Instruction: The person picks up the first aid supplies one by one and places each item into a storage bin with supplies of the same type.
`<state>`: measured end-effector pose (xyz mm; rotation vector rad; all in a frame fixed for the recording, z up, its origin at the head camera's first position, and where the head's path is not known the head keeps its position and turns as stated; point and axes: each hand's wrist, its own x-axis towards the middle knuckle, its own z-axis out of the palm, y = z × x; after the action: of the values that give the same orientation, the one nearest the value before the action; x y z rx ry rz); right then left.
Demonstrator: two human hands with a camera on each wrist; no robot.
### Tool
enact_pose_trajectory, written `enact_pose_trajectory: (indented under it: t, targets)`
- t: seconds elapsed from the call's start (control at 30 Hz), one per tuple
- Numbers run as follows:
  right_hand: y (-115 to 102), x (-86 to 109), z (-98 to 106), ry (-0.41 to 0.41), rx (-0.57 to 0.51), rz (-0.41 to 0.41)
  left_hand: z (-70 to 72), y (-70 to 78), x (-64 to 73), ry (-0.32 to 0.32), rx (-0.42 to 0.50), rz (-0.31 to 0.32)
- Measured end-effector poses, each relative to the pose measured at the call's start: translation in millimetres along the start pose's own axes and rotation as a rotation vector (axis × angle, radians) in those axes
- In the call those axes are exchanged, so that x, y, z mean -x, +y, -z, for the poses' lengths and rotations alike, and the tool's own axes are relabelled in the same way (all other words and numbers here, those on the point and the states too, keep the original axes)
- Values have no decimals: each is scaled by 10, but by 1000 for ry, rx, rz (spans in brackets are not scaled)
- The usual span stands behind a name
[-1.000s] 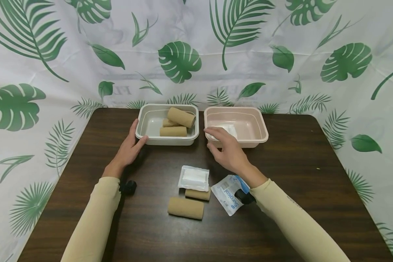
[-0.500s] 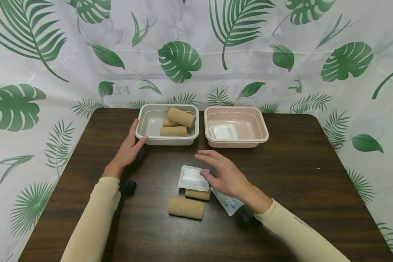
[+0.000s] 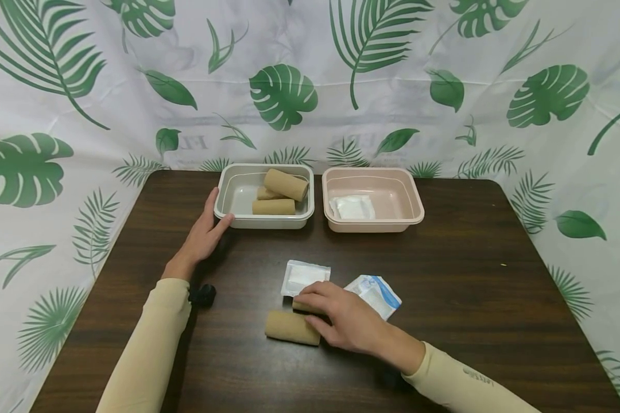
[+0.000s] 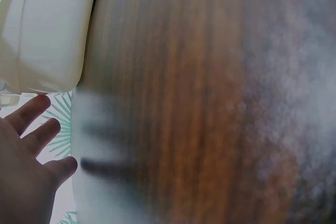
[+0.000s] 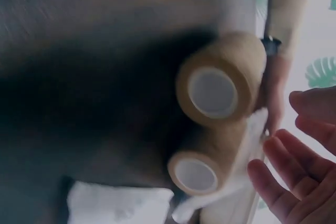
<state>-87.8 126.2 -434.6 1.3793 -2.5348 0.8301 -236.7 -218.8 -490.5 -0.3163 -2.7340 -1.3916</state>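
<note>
Two loose tan rolls lie in the middle of the table [image 3: 460,275]: a large roll [image 3: 289,328], and a small roll [image 3: 301,305] just beyond it, toward the far edge. Your right hand [image 3: 348,315] is over them, fingers loosely bent and gripping nothing; whether a fingertip touches either roll, you cannot tell here. Your left hand [image 3: 198,238] is spread, unclenched, against the grey tray [image 3: 268,223] at the far edge, on the side nearer the far left corner.

You appear to be reaching for a roll, probably the small one. That would call for a pinch across its curved sides, taking care with the white packet [image 3: 303,275], whose edge seems to rest on it.

The rolls are cylinders with a matte, cloth-like surface and round white centres. The packet is flat, with a sealed border around a raised pad; a blue-and-white pouch [image 3: 377,295] lies askew toward the right edge. Three similar rolls sit in the smooth, round-cornered grey tray, and white packaging [image 3: 353,207] in the pink tray [image 3: 372,228] beside it.
</note>
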Motion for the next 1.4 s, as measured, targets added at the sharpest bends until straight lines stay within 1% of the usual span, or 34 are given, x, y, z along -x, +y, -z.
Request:
enact_pose_trajectory:
  t: [0.17, 0.3, 0.4, 0.57, 0.73, 0.87, 1.03, 1.23, 1.4]
  targets:
    - [-69, 68, -111, 3, 53, 68, -5, 0, -3, -4, 6, 5]
    - [-120, 105, -178, -4, 92, 82, -5, 0, 2, -2, 6, 10]
    - [-143, 132, -223, -21, 109, 74, -4, -2, 7, 4, 8, 7]
    - [-142, 158, -274, -44, 101, 51, 0, -8, -1, 7, 10, 3]
    - [-150, 180, -303, -100, 115, 20, 8, 1, -5, 1, 13, 11]
    - [-160, 195, -323, -129, 133, 17, 10, 2, -5, -5, 11, 18]
    - [-161, 200, -330, -143, 119, 4, 11, 2, 9, -4, 10, 24]
    - [-153, 210, -331, -145, 127, 20, 15, 15, 3, -2, 23, 12]
    - [-143, 223, -334, -158, 123, 17, 12, 28, 4, -3, 28, 17]
